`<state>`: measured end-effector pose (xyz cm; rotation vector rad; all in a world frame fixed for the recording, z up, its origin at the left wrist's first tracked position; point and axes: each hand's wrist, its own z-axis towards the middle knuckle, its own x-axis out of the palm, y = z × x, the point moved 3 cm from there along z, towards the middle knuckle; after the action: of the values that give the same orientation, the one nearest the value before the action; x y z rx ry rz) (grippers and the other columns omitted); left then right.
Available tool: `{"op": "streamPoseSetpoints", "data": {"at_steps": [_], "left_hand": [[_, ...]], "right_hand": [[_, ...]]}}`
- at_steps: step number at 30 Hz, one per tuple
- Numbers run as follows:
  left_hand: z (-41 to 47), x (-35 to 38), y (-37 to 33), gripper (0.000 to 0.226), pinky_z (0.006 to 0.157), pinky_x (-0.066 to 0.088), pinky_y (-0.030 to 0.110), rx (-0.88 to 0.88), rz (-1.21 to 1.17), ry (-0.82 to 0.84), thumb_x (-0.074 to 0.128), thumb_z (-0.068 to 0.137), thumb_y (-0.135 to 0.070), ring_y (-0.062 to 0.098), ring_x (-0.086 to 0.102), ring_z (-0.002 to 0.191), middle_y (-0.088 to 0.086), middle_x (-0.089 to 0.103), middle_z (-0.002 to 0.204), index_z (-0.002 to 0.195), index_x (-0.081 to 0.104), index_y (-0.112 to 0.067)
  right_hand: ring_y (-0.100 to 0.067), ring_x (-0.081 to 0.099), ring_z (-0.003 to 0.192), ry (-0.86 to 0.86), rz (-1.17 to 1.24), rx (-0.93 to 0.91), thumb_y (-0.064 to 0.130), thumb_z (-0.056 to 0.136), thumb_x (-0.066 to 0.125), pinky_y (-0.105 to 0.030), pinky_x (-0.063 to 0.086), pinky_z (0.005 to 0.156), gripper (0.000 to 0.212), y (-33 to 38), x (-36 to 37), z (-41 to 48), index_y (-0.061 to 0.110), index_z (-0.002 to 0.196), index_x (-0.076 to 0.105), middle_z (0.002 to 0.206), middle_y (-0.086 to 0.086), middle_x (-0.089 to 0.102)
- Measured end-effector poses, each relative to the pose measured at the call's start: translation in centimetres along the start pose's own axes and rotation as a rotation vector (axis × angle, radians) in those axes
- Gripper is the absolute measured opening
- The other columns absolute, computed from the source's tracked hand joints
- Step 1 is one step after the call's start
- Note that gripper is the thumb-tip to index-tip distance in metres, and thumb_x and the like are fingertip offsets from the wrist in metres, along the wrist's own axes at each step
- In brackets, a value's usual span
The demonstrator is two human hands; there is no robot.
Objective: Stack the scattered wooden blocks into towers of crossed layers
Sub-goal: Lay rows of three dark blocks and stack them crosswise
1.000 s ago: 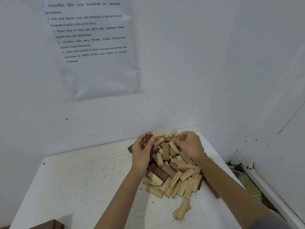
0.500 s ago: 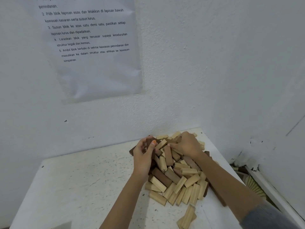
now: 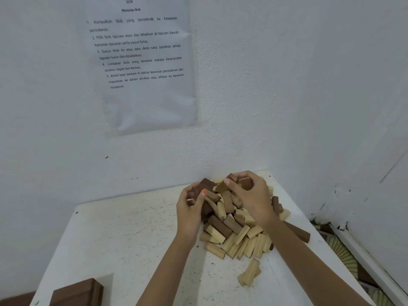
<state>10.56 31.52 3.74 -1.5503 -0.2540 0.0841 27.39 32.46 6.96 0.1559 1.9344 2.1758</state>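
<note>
I see a heap of small wooden blocks, light tan and dark brown (image 3: pixel 238 235), lying on the far right part of the white speckled table (image 3: pixel 123 239), close to the corner where two white walls meet. My left hand (image 3: pixel 189 215) is on the left side of the heap, and its fingers curl round a dark brown block (image 3: pixel 205 186). My right hand (image 3: pixel 251 195) is on top of the heap at the back, and its fingers curl round a reddish brown block (image 3: pixel 246 182). The two hands are near each other but do not touch. A few light tan blocks (image 3: pixel 249 273) lie alone in front of the heap. A white paper sheet with printed lines (image 3: pixel 143 62) hangs on the wall. A flat dark brown wooden piece (image 3: pixel 77 292) sits at the near left edge of the table.
</note>
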Motion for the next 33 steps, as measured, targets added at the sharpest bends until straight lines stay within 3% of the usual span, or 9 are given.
{"op": "streamPoseSetpoints", "data": {"at_steps": [3, 7, 13, 15, 19, 21, 25, 28, 33], "left_hand": [[-1.7, -0.8, -0.5, 0.026, 0.075, 0.054, 0.025, 0.023, -0.001, -0.004, 0.068, 0.090, -0.024, 0.014, 0.060, 0.084, 0.003, 0.061, 0.098, 0.115, 0.063, -0.028], [-4.1, -2.1, -1.1, 0.020, 0.064, 0.050, 0.013, 0.043, 0.009, -0.002, 0.068, 0.089, -0.020, 0.007, 0.061, 0.071, 0.006, 0.063, 0.092, 0.108, 0.068, -0.024], [-7.2, -4.3, -0.4, 0.019, 0.071, 0.054, 0.021, -0.024, 0.104, 0.070, 0.060, 0.095, -0.018, 0.017, 0.063, 0.090, 0.008, 0.064, 0.101, 0.111, 0.065, -0.026], [-8.6, -5.1, 0.2, 0.021, 0.071, 0.053, 0.021, -0.043, 0.147, 0.087, 0.056, 0.097, -0.015, 0.018, 0.061, 0.093, 0.005, 0.063, 0.102, 0.109, 0.064, -0.030], [-11.5, -6.9, 2.0, 0.026, 0.076, 0.052, 0.023, -0.126, 0.212, 0.100, 0.051, 0.099, -0.009, 0.015, 0.058, 0.095, 0.001, 0.059, 0.104, 0.116, 0.061, -0.026], [-12.7, -7.9, 2.6, 0.027, 0.077, 0.051, 0.023, -0.146, 0.235, 0.101, 0.052, 0.098, -0.009, 0.015, 0.057, 0.094, 0.003, 0.059, 0.105, 0.118, 0.061, -0.024], [-14.3, -9.8, 3.3, 0.026, 0.081, 0.051, 0.025, -0.150, 0.292, 0.110, 0.053, 0.098, -0.012, 0.017, 0.058, 0.097, 0.004, 0.060, 0.106, 0.119, 0.061, -0.025], [-15.0, -10.9, 3.8, 0.025, 0.087, 0.051, 0.029, -0.140, 0.321, 0.105, 0.057, 0.096, -0.014, 0.021, 0.060, 0.100, 0.005, 0.062, 0.106, 0.116, 0.062, -0.028], [-16.1, -11.9, 4.5, 0.025, 0.078, 0.047, 0.020, -0.126, 0.358, 0.084, 0.061, 0.093, -0.010, 0.019, 0.061, 0.095, 0.007, 0.066, 0.100, 0.114, 0.064, -0.025]], "right_hand": [[-0.013, 0.046, 0.042, 0.030, 0.061, -0.004, 0.023, 0.082, 0.076, -0.019, 0.039, 0.041, 0.020, 1.0, 0.5, -2.9, 0.022, 0.100, 0.067, 0.064, 0.011, 0.063], [-0.014, 0.045, 0.039, 0.053, 0.068, -0.014, 0.022, 0.086, 0.072, -0.021, 0.038, 0.039, 0.014, 0.9, 1.0, -6.6, 0.020, 0.099, 0.068, 0.090, 0.007, 0.068], [-0.014, 0.042, 0.039, 0.108, 0.127, 0.064, 0.017, 0.087, 0.070, -0.020, 0.033, 0.036, 0.011, -0.6, 1.9, -11.5, 0.013, 0.097, 0.069, 0.061, -0.005, 0.059], [-0.013, 0.044, 0.040, 0.127, 0.120, 0.092, 0.016, 0.088, 0.070, -0.020, 0.034, 0.036, 0.009, -1.4, 2.2, -13.0, 0.012, 0.095, 0.069, 0.059, -0.007, 0.057], [-0.002, 0.055, 0.058, 0.162, 0.032, 0.141, 0.018, 0.085, 0.074, -0.014, 0.038, 0.048, 0.005, -3.7, 3.2, -15.4, 0.019, 0.089, 0.072, 0.068, 0.012, 0.064], [-0.003, 0.055, 0.064, 0.179, -0.005, 0.168, 0.018, 0.084, 0.074, -0.010, 0.038, 0.051, 0.005, -4.7, 3.7, -16.4, 0.021, 0.088, 0.072, 0.069, 0.014, 0.064], [-0.009, 0.046, 0.048, 0.231, -0.009, 0.215, 0.015, 0.086, 0.072, -0.021, 0.033, 0.038, 0.003, -5.1, 4.4, -18.4, 0.015, 0.088, 0.070, 0.057, 0.007, 0.057], [-0.009, 0.043, 0.044, 0.266, -0.009, 0.224, 0.015, 0.086, 0.072, -0.020, 0.030, 0.037, 0.005, -5.1, 4.9, -19.4, 0.012, 0.089, 0.069, 0.052, 0.007, 0.053], [-0.010, 0.048, 0.047, 0.305, -0.057, 0.231, 0.018, 0.086, 0.072, -0.021, 0.035, 0.038, 0.008, -5.1, 5.5, -20.6, 0.015, 0.091, 0.066, 0.060, -0.001, 0.057]]}}
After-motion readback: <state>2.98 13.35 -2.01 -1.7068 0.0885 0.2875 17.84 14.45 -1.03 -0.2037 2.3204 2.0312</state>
